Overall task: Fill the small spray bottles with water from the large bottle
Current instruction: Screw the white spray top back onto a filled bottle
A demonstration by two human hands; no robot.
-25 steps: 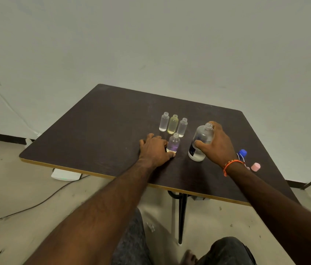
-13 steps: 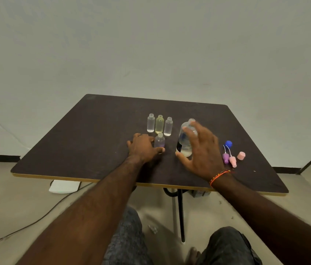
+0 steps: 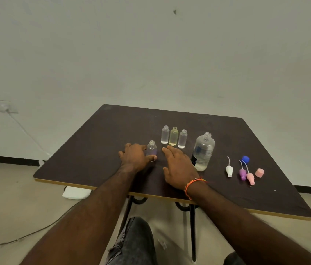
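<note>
Four small spray bottles stand uncapped on the dark tabletop (image 3: 93, 150). Three form a row at the far side: a clear one (image 3: 165, 135), a yellowish one (image 3: 173, 136) with a little liquid at its base, and another clear one (image 3: 182, 139). The fourth, a purple-tinted bottle (image 3: 151, 149), stands nearer and to the left of the row. The left hand (image 3: 134, 157) has its grip clamped on this bottle, thumb against its near base and fingers behind it.

One large bottle (image 3: 203, 152), also uncapped, stands upright right of the row, with water low in its base. The right hand (image 3: 179, 167) lies flat between the purple bottle and the large one, fingers straight and apart, holding nothing.

To the right lie three spray heads, white (image 3: 229, 170), purple (image 3: 242, 174) and pink (image 3: 250, 177), one blue cap (image 3: 245, 159) and one pink cap (image 3: 259, 172).
</note>
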